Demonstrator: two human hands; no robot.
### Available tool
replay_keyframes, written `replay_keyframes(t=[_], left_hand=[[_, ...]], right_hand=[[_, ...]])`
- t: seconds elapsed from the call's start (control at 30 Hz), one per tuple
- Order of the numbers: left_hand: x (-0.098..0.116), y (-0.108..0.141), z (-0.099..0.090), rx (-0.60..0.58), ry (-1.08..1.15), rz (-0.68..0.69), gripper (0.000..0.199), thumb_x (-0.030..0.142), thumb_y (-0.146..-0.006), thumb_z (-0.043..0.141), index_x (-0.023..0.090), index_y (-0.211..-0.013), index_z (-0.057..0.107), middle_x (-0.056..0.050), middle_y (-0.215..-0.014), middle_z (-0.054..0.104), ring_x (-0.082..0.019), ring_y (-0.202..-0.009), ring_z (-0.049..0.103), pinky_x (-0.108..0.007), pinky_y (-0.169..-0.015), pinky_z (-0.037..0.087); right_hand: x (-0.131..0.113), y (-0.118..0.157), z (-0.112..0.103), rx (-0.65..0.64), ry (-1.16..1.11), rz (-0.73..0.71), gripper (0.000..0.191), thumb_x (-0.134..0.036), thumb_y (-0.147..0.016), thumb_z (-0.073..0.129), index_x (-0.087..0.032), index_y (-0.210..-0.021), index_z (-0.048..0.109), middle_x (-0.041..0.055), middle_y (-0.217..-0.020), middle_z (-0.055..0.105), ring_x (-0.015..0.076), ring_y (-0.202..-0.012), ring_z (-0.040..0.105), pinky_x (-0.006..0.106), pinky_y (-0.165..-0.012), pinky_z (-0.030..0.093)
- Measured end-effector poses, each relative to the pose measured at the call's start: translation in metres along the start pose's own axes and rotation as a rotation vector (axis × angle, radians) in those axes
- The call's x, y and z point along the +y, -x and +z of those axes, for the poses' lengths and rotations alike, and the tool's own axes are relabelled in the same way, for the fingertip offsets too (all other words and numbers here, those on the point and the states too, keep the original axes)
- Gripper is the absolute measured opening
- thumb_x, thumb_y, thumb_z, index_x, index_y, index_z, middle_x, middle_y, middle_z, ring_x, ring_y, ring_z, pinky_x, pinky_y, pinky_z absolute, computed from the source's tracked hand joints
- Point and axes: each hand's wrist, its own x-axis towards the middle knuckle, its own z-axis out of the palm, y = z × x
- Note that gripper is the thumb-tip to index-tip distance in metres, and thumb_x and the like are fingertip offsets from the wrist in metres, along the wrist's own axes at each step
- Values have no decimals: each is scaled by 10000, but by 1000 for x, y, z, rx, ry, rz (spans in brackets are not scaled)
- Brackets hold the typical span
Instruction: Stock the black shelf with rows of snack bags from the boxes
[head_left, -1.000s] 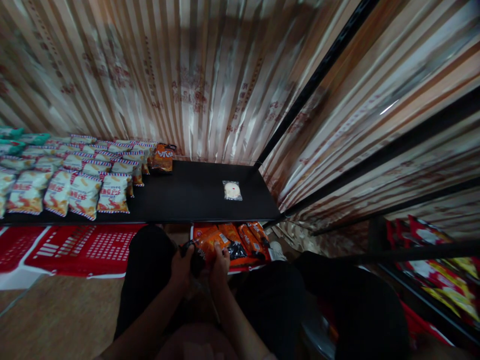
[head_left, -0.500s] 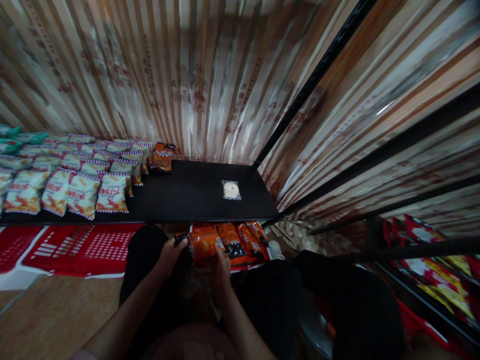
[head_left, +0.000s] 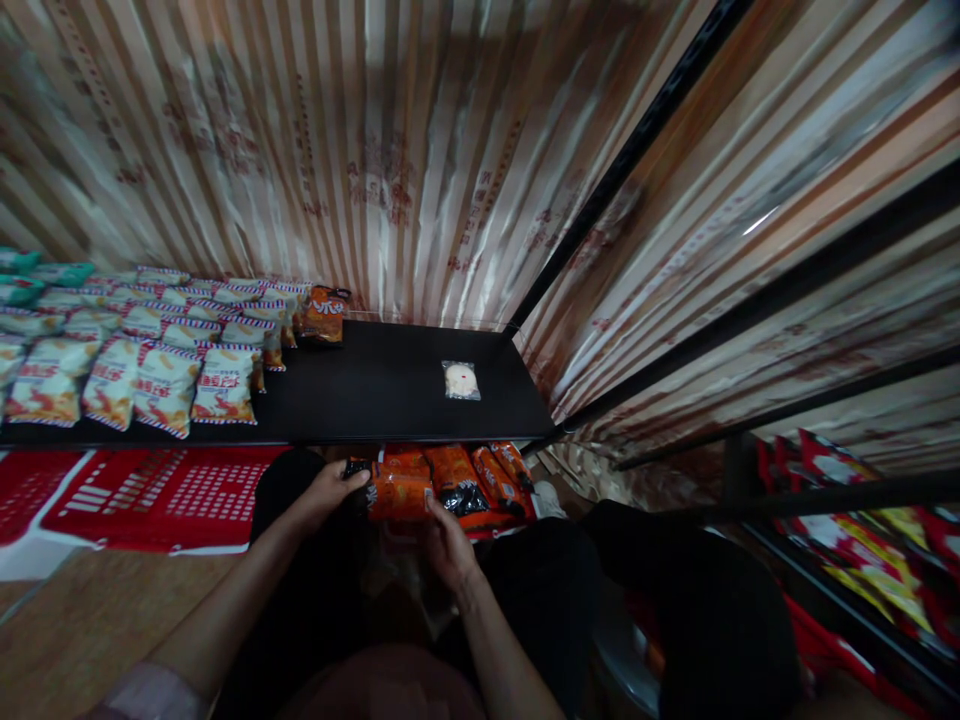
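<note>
Between my two hands is an orange and black snack bag, held sideways in front of the shelf edge. My left hand pinches its dark end, thumb on top. At the bag's other end my right hand grips the edge near a pale label. Just behind it, more orange snack bags lie packed in a red basket below the shelf. One similar orange bag stands at the back of the black shelf, beside rows of white snack bags.
A small clear packet with a pale round item lies on the shelf. Red baskets sit under it at left. Black metal posts rise at right, near red and yellow bags. Striped sheeting hangs behind.
The held bag has shifted slightly left and up, with my left hand. My right hand has turned a little, its palm showing more. The things on the shelf stay put.
</note>
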Motion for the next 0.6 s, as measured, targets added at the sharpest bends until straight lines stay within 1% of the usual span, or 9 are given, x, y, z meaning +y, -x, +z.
replay_keyframes(t=[0.07, 0.13, 0.23, 0.3, 0.43, 0.6], left_hand=[[3, -2, -5, -49, -25, -23, 446, 452, -514, 762, 120, -778, 625, -41, -703, 665, -170, -628, 602, -275, -609, 466], [4, -4, -9, -107, -46, -47, 467, 471, -520, 757, 115, -792, 625, -50, -724, 669, -171, -636, 602, -278, -616, 461], [8, -5, -13, -188, -77, -72, 452, 462, -527, 759, 115, -783, 626, -37, -706, 662, -151, -615, 584, -266, -614, 448], [11, -6, -14, -221, -91, -78, 433, 451, -522, 766, 119, -762, 625, -22, -685, 653, -137, -602, 569, -255, -609, 440], [17, -7, -11, -236, -105, -65, 421, 466, -525, 762, 122, -722, 618, -20, -656, 642, -137, -594, 561, -257, -605, 435], [21, -10, -3, -173, -31, -33, 475, 494, -534, 752, 126, -804, 620, -50, -736, 661, -185, -698, 610, -298, -678, 457]], right_hand=[[-2, 2, -4, -12, 30, 15, 255, -274, -608, 766, -186, -833, 685, 19, -850, 713, 186, -800, 645, 301, -723, 493], [-4, 4, -5, 4, 76, 29, 229, -261, -603, 770, -196, -805, 686, 12, -838, 711, 188, -794, 640, 303, -699, 490], [-6, 7, -5, 23, 160, 75, 231, -290, -613, 765, -204, -812, 685, 9, -817, 710, 184, -783, 633, 285, -658, 474], [-5, 9, -4, 9, 193, 106, 259, -325, -615, 762, -199, -828, 685, 16, -820, 711, 182, -787, 631, 276, -664, 464], [-4, 10, 0, 37, 188, 101, 277, -330, -587, 778, -206, -817, 685, 12, -823, 712, 176, -788, 631, 270, -680, 458], [-2, 6, 6, 79, 115, 50, 255, -297, -548, 800, -213, -754, 676, 0, -780, 709, 168, -738, 632, 277, -679, 468]])
